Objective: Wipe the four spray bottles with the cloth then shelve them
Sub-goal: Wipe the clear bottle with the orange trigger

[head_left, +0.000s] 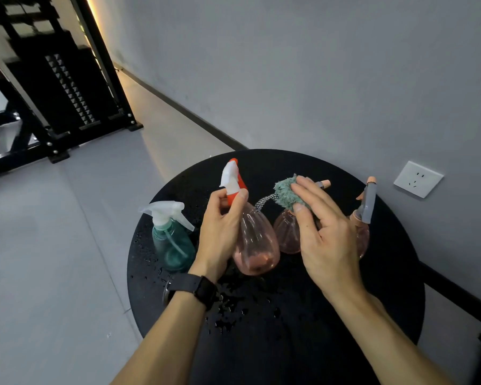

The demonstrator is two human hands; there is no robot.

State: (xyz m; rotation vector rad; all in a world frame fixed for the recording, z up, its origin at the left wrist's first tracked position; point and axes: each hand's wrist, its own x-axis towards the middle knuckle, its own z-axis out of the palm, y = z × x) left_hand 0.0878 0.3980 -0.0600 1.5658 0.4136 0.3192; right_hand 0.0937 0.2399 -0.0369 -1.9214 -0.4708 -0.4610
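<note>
On the table [372, 301], left hand [220, 234] grips pink bottle [257, 245]; right hand [322, 232] clamps cloth [285, 194].

I see a round black table [386, 273] speckled with water drops. My left hand [220, 232] grips the neck of a pink bottle with an orange-white sprayer [254, 240], tilted above the tabletop. My right hand [322, 232] presses a teal cloth [285, 194] on a second pink bottle [288, 233]. A teal bottle [172, 243] stands near the left edge, and a pink bottle with a grey sprayer [365, 209] near the right edge.
</note>
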